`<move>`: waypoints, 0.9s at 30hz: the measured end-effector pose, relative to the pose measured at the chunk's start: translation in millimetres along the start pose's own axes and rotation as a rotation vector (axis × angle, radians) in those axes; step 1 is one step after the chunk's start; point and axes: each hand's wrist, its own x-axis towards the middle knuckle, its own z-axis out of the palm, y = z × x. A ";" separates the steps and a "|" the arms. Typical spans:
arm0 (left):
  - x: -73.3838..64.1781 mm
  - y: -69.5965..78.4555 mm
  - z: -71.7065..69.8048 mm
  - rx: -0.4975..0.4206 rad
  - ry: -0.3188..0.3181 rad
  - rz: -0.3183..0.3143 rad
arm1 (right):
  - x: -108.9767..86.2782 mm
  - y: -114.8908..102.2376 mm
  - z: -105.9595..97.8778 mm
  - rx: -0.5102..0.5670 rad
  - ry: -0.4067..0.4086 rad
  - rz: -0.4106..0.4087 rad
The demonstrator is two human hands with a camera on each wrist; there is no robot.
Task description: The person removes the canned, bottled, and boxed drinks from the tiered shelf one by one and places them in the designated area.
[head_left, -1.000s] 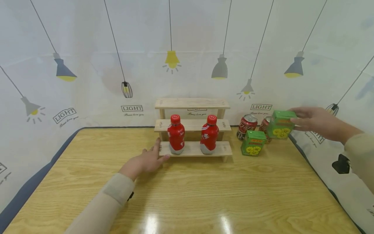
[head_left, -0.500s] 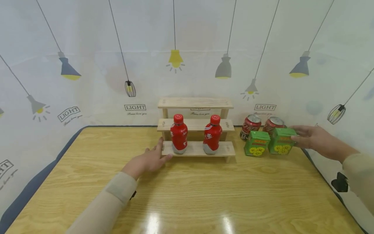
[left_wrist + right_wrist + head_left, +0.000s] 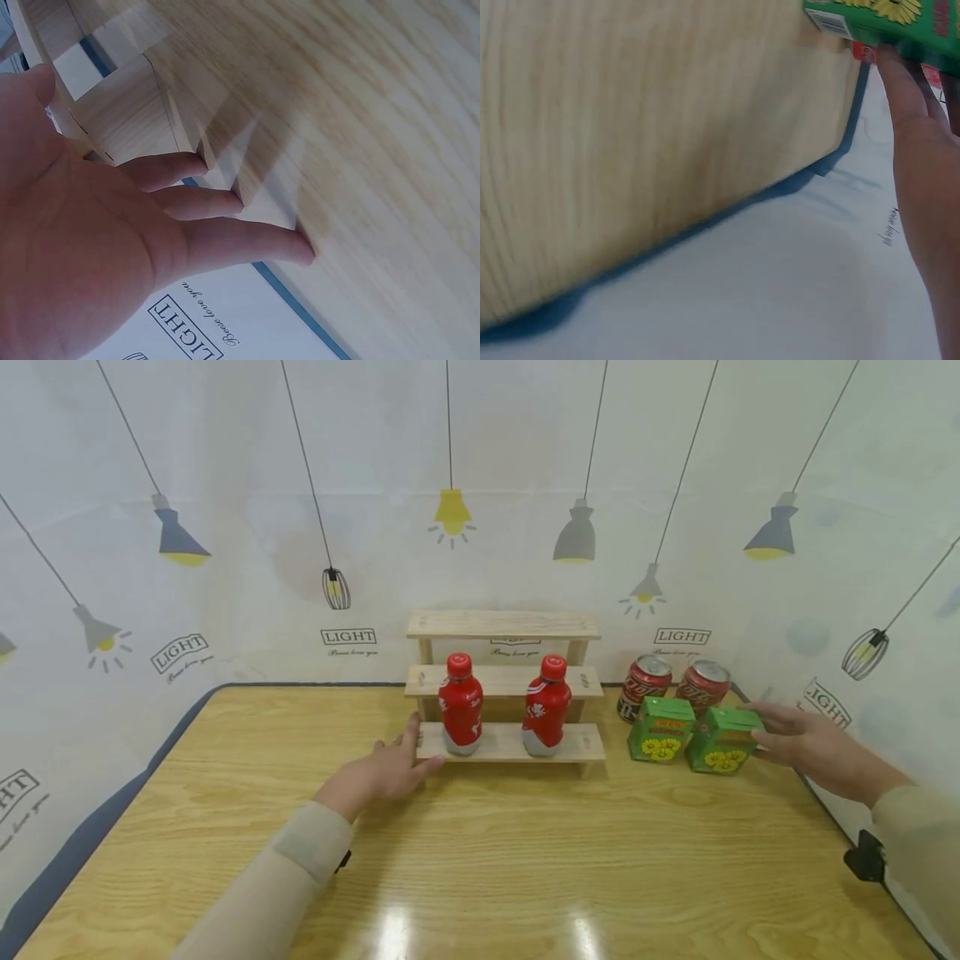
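My right hand (image 3: pixel 810 747) is at the right side of a green juice carton (image 3: pixel 724 741) with yellow flowers, holding it between thumb and fingers. A second green carton (image 3: pixel 661 729) stands just left of it. Behind the pair are two red soda cans (image 3: pixel 703 683), partly covered by the cartons. In the right wrist view, fingers (image 3: pixel 904 86) lie along the carton's side. My left hand (image 3: pixel 386 772) rests at the left end of a three-step wooden shelf (image 3: pixel 504 625), thumb by its bottom step. Its fingers (image 3: pixel 247 241) stretch straight down to the table in the left wrist view.
Two red bottles (image 3: pixel 461 706) with grey-white bases stand apart on the shelf's bottom step. The wooden table (image 3: pixel 525 860) ends at a dark blue border, with a lamp-printed white cloth (image 3: pixel 495 560) behind and at the sides.
The right hand has lowered its carton from above the cans to beside the other carton, then shifted it slightly nearer. The left hand has stayed at the shelf. The view has shifted slightly.
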 end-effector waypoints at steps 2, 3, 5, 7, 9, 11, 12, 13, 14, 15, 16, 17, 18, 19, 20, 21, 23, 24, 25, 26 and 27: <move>-0.3 0.8 0.0 0.002 0.003 0.002 | 0.5 6.2 3.4 0.128 0.010 -0.009; -0.2 0.9 0.1 0.003 0.003 0.001 | 0.9 8.7 5.1 0.169 0.019 -0.024; -0.3 0.9 0.0 0.004 0.004 0.000 | 1.8 12.0 7.4 0.208 0.026 -0.031; 0.0 0.6 0.2 0.003 0.002 0.001 | 2.0 13.5 9.1 0.220 0.036 -0.036; -0.1 0.1 0.5 -0.001 0.001 0.003 | 2.6 15.0 11.3 0.272 0.047 -0.064; -0.4 -0.2 0.3 0.000 0.001 0.003 | 3.5 16.4 14.3 0.375 0.038 -0.113; -0.7 -0.3 0.1 -0.001 0.002 0.003 | 4.0 17.5 16.3 0.420 0.032 -0.165; -0.9 -0.3 -0.2 0.000 0.003 0.004 | 4.5 18.2 18.4 0.482 0.017 -0.206; -0.8 -0.3 -0.4 0.000 0.003 0.003 | 5.0 18.7 20.2 0.552 -0.001 -0.229; -0.7 -0.2 -0.6 0.001 0.004 0.006 | 5.3 19.0 21.9 0.607 -0.020 -0.251; -0.4 -0.1 -0.7 0.003 0.004 0.008 | 5.5 19.3 23.3 0.653 -0.032 -0.262; -0.2 0.1 -0.8 0.003 0.003 0.009 | 5.4 19.3 24.5 0.684 -0.037 -0.262; 0.0 0.3 -1.0 0.002 0.002 0.013 | 5.5 19.0 25.4 0.698 -0.033 -0.256; 0.3 0.4 -0.9 0.003 0.002 0.013 | 5.6 18.2 25.9 0.720 -0.026 -0.229; 0.6 0.3 -0.7 0.001 0.002 0.012 | 5.7 17.6 26.2 0.727 -0.020 -0.211; 0.8 0.2 -0.5 0.001 0.002 0.012 | 5.7 17.1 26.4 0.728 -0.016 -0.204; 1.5 -0.4 0.1 0.002 0.003 0.006 | 6.0 16.6 26.3 0.736 -0.021 -0.198; 1.8 -0.8 0.5 0.003 0.005 0.006 | 6.0 16.4 26.1 0.746 -0.028 -0.198; 2.0 -1.0 0.9 0.004 0.007 0.008 | 6.1 16.5 25.9 0.754 -0.038 -0.200; 2.2 -1.2 1.3 0.006 0.008 0.011 | 6.2 16.8 25.8 0.770 -0.048 -0.200; 2.2 -1.2 1.5 0.007 0.009 0.013 | 6.4 17.2 25.7 0.783 -0.059 -0.204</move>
